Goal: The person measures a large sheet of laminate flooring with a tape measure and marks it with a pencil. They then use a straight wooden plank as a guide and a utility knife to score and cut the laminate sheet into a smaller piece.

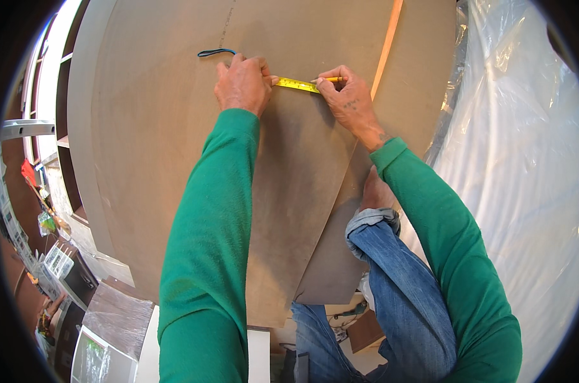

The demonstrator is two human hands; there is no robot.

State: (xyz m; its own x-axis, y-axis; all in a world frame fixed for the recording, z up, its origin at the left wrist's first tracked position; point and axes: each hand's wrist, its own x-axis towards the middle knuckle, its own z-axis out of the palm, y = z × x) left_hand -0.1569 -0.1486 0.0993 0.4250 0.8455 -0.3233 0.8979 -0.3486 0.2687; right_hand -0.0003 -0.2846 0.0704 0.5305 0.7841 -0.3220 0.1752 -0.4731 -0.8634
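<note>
A short length of yellow tape measure (296,84) stretches between my hands, just over a large brown board (174,159). Its left end runs into my closed left hand (243,84), whose grip hides the case. A dark wrist strap (216,52) trails from that hand onto the board. My right hand (348,102) pinches the tape's other end near the board's right edge. Between the same fingers lies a yellow pencil (333,79), its tip pointing left toward the tape.
A narrow light wooden strip (388,48) lies along the upper right of the boards. Clear plastic sheeting (519,159) covers the right side. My jeans-clad leg (404,287) rests by the board's edge. Shelving (64,96), a metal ladder (27,129) and clutter stand at left.
</note>
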